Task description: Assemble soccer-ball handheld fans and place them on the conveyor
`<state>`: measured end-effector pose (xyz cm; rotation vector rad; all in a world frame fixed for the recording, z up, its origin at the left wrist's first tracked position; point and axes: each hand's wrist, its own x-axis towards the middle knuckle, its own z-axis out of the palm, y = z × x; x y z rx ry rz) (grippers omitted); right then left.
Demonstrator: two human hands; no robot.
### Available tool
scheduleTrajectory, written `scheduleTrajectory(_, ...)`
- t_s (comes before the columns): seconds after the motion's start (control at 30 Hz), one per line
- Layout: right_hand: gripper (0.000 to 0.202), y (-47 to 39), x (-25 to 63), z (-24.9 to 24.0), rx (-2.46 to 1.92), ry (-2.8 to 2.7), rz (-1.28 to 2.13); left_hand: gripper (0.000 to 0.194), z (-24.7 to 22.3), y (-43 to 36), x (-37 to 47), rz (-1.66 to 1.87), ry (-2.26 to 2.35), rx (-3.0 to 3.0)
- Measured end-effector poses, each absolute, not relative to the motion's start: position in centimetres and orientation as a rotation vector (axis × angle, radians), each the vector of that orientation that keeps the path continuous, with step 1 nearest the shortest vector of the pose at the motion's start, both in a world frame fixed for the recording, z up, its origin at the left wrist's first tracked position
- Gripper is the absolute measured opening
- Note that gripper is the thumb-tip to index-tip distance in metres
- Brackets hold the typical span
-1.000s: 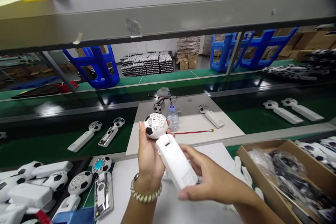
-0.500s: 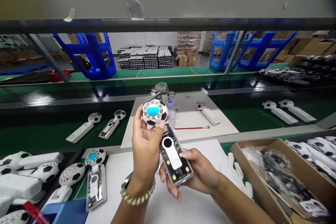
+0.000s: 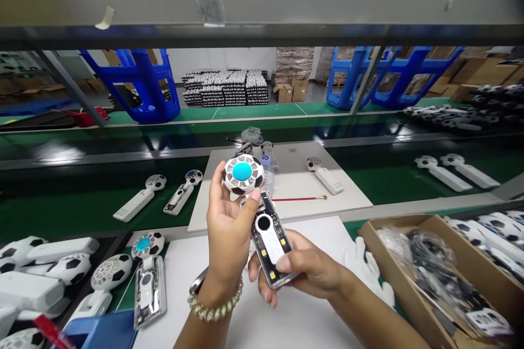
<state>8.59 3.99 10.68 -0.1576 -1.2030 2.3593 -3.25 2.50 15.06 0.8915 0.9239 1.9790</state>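
A handheld fan with a round football-patterned head and blue centre point(image 3: 242, 172) is held up over the white work sheet point(image 3: 262, 322). My left hand point(image 3: 229, 218) wraps round its head and neck, thumb at the joint. The clear-covered handle point(image 3: 268, 234) shows a black circuit board and a white button strip. My right hand point(image 3: 307, 267) grips the lower end of that handle, its thumb pressed on the strip. Behind the fan stand a clear bottle point(image 3: 268, 177) and a red brush point(image 3: 298, 198) on a pale board point(image 3: 344, 191).
More fans lie on the green conveyor point(image 3: 82, 191), left and right. At the right is a cardboard box point(image 3: 368, 229) with cables, beside a white glove point(image 3: 366, 267). A blue bin point(image 3: 98, 332) and piled fans point(image 3: 28, 289) occupy the near left.
My right thumb has moved from the handle's edge onto the white strip. The fan has shifted slightly right in my hands. Fans on the conveyor have moved to the right.
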Motion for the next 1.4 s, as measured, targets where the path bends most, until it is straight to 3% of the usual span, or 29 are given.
scheduleTrajectory(0.17,0.031,4.0,8.3,10.7,-0.151,-1.200,2.343,0.074,15.0,2.7,-3.8,1.927,0.992,0.951)
scheduleTrajectory(0.47,0.032,4.5,9.2,11.2,-0.185,-1.269,2.015,0.081,14.6,2.8,-3.7,1.760,1.104,1.011)
scheduleTrajectory(0.63,0.031,5.1,10.7,11.5,-0.175,-1.446,1.970,0.051,14.0,3.1,-2.7,1.286,0.849,1.090)
scheduleTrajectory(0.8,0.040,4.4,11.3,11.8,-0.296,-1.407,1.864,0.047,13.3,1.6,-4.0,1.487,1.117,1.278)
scheduleTrajectory(1.0,0.044,4.0,11.1,12.9,-0.343,-1.331,1.864,0.017,10.5,-9.6,-9.7,1.611,2.093,1.443)
scheduleTrajectory(1.17,0.038,2.8,10.9,13.2,-0.498,-1.368,1.790,0.039,4.2,-23.0,-15.6,1.431,2.715,0.769)
scheduleTrajectory(1.27,0.036,1.7,10.8,13.3,-0.542,-1.322,1.801,0.046,1.6,-28.3,-17.8,1.307,2.718,0.656)
scheduleTrajectory(1.4,0.032,-0.7,10.5,13.8,-0.554,-1.372,1.801,0.048,1.2,-29.9,-19.2,1.306,2.546,0.785)
